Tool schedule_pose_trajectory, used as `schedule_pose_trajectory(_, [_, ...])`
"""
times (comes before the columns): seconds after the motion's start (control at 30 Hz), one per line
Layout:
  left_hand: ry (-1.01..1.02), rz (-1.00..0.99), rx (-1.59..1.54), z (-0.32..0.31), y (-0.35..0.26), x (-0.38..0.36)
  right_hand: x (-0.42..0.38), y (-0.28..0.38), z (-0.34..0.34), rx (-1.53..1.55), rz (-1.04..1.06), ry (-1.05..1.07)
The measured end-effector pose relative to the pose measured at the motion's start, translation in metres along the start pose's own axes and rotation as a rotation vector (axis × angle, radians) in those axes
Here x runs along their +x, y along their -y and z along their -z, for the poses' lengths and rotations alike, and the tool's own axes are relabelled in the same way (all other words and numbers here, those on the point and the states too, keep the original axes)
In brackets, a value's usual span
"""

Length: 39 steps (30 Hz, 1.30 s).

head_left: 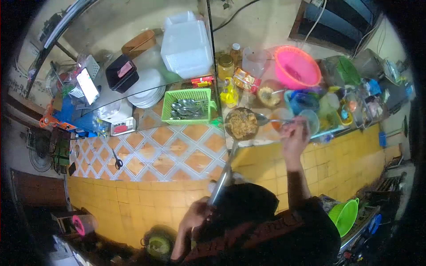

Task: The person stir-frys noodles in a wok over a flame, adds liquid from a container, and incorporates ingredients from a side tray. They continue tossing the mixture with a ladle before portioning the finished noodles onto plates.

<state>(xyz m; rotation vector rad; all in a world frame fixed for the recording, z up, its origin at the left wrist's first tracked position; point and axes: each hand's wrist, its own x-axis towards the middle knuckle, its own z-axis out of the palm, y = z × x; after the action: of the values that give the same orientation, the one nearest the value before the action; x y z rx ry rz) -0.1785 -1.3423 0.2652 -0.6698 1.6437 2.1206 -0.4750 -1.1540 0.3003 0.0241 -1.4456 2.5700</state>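
Note:
My left hand [197, 214] is wrapped round the lower end of a long metal handle [222, 178]. The handle runs up to a round strainer or ladle [242, 123] full of brown food pieces, held over the counter's front edge. My right hand [295, 133] is closed on the handle of a metal spoon [262, 120], whose bowl touches the right side of the food. Beside my right hand is a clear round container [309, 121]. A bowl with pale contents [268, 95] lies behind the spoon.
A pink basin [297, 67], yellow bottle [229, 92] and jar [226, 67] stand behind. Left are a green basket of spoons [187, 106], stacked plates [147, 91], white trays [186, 46] and scissors [117, 160] on the tiled counter [173, 153]. A green basin [344, 217] is low right.

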Motion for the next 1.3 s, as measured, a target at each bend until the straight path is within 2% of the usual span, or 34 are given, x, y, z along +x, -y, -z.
schedule_pose_trajectory(0.17, [-0.012,-0.013,-0.016,0.011,0.007,-0.006,-0.018,0.056,-0.036,0.073,-0.001,0.055])
schedule_pose_trajectory(0.27, [-0.075,-0.010,-0.037,0.012,0.008,-0.009,-0.039,0.092,-0.052,0.283,-0.115,0.154])
schedule_pose_trajectory(0.33, [-0.129,-0.011,-0.049,0.018,0.013,-0.009,-0.046,0.102,-0.049,0.401,-0.064,0.377])
schedule_pose_trajectory(0.37, [-0.126,-0.056,-0.008,0.024,0.018,-0.008,-0.053,0.119,-0.061,0.558,-0.134,0.531])
schedule_pose_trajectory(0.4, [-0.123,-0.102,0.035,0.029,0.021,-0.009,-0.059,0.125,-0.068,0.642,-0.165,0.609])
schedule_pose_trajectory(0.43, [-0.151,-0.051,-0.058,0.029,0.018,-0.013,-0.066,0.130,-0.075,0.722,-0.201,0.685])
schedule_pose_trajectory(0.47, [-0.150,-0.058,-0.051,0.034,0.021,-0.013,-0.072,0.131,-0.079,0.754,-0.155,0.705])
schedule_pose_trajectory(0.53, [-0.199,-0.050,-0.060,0.042,0.030,-0.012,-0.078,0.133,-0.086,0.782,-0.086,0.731])
schedule_pose_trajectory(0.57, [-0.279,-0.101,-0.107,0.040,0.033,-0.012,-0.081,0.135,-0.088,0.774,-0.155,0.785])
schedule_pose_trajectory(0.67, [-0.308,-0.113,-0.238,0.046,0.031,-0.019,-0.087,0.139,-0.093,0.757,-0.231,0.834])
schedule_pose_trajectory(0.7, [-0.329,-0.116,-0.185,0.048,0.029,-0.020,-0.087,0.141,-0.095,0.747,-0.240,0.844])
schedule_pose_trajectory(0.73, [-0.469,-0.141,-0.239,0.046,0.037,-0.021,-0.086,0.142,-0.098,0.734,-0.245,0.846])
schedule_pose_trajectory(0.8, [-0.349,-0.147,-0.271,0.057,0.041,-0.025,-0.080,0.144,-0.102,0.696,-0.246,0.869])
schedule_pose_trajectory(0.83, [-0.357,-0.140,-0.273,0.058,0.041,-0.029,-0.077,0.142,-0.106,0.664,-0.233,0.879])
schedule_pose_trajectory(0.93, [-0.451,-0.215,-0.278,0.057,0.039,-0.034,-0.068,0.118,-0.099,0.535,-0.218,0.744])
schedule_pose_trajectory(1.0, [-0.492,-0.110,-0.256,0.061,0.040,-0.038,-0.059,0.075,-0.083,0.436,-0.335,0.491])
schedule_pose_trajectory(1.07, [-0.440,-0.182,-0.269,0.068,0.048,-0.041,-0.061,0.010,-0.068,-0.161,-0.221,0.463])
schedule_pose_trajectory(1.13, [-0.447,-0.180,-0.249,0.064,0.047,-0.041,-0.070,-0.067,-0.033,-0.510,-0.318,0.564])
schedule_pose_trajectory(1.2, [-0.454,-0.153,-0.243,0.065,0.056,-0.042,-0.091,-0.153,0.014,-0.572,-0.369,0.538])
schedule_pose_trajectory(1.3, [-0.386,-0.173,-0.264,0.066,0.059,-0.037,-0.121,-0.199,0.038,-0.599,-0.384,0.565])
